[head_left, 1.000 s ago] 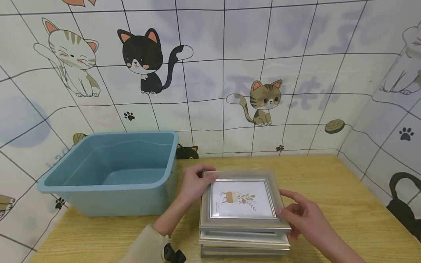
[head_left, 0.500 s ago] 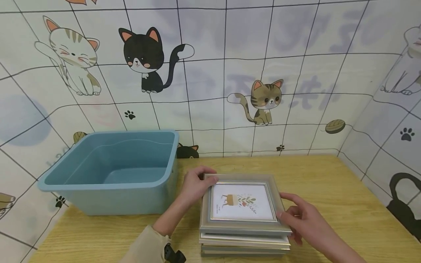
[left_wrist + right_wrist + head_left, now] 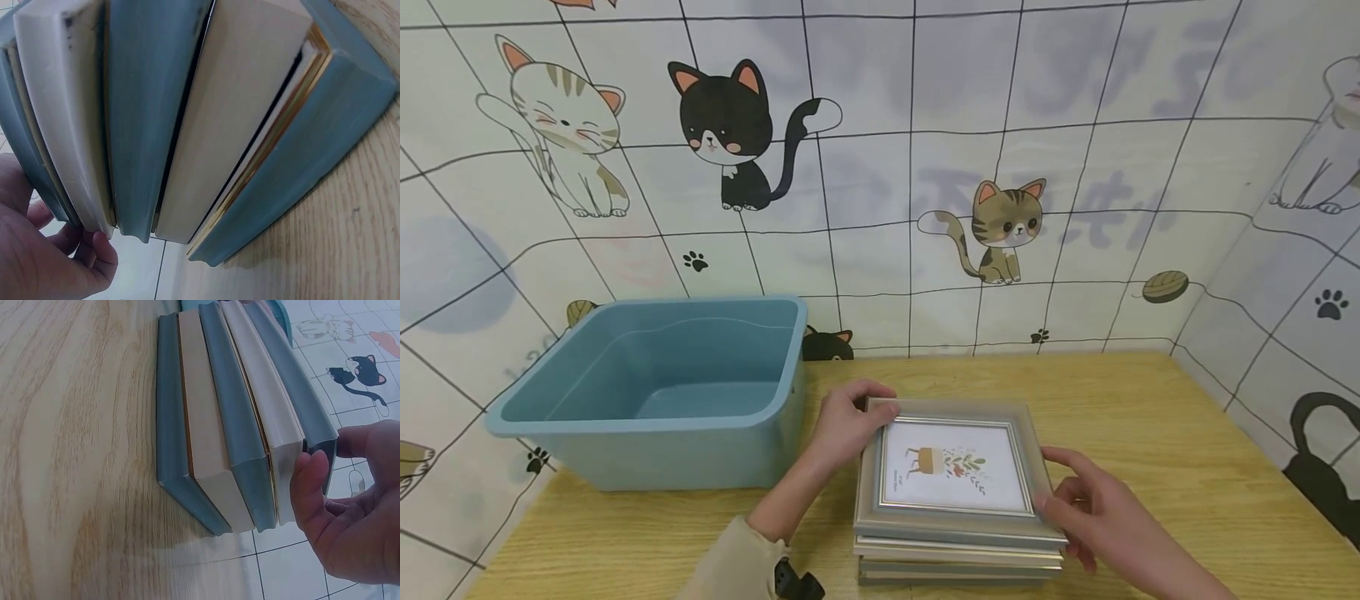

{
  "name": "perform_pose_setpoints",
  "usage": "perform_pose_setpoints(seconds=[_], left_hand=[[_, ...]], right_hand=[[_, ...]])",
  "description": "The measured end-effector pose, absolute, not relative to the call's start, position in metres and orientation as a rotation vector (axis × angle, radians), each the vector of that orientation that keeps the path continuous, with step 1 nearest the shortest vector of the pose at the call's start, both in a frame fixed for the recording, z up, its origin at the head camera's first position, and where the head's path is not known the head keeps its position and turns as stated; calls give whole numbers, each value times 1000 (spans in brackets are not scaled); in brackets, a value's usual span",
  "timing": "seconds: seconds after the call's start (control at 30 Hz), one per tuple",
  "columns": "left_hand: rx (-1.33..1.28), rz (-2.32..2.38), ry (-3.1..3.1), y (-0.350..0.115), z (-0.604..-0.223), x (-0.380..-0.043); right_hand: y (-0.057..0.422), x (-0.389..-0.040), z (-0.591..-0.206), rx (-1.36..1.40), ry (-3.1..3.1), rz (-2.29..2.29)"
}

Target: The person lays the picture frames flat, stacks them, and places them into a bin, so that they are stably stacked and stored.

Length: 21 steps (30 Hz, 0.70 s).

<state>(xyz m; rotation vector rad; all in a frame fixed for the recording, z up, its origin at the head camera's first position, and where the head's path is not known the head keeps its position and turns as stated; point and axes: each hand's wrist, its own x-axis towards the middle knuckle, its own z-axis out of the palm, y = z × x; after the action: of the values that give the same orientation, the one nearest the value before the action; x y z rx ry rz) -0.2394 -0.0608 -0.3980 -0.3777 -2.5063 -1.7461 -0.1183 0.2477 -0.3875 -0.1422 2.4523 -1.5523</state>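
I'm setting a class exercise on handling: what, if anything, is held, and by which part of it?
The top picture frame, held by the left grip at its far-left corner and the right grip at its right edge.

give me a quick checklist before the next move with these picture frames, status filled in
1. Left hand on top frame: ok, thumb over its far-left corner.
2. Right hand on top frame: ok, thumb at its right edge.
3. Only top frame held: cannot tell, fingertips overlap second frame in the right wrist view.
4. Stack edges aligned: not ok, slightly staggered.
5. Blue bin upright: ok.
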Motion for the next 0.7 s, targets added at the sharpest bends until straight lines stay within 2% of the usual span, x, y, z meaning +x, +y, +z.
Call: perform_pose_setpoints(seconds=[0.7], left_hand=[[-371, -1710, -2550, -62, -396, -237]], right_hand=[[250, -120, -392, -160, 2426, -1591]])
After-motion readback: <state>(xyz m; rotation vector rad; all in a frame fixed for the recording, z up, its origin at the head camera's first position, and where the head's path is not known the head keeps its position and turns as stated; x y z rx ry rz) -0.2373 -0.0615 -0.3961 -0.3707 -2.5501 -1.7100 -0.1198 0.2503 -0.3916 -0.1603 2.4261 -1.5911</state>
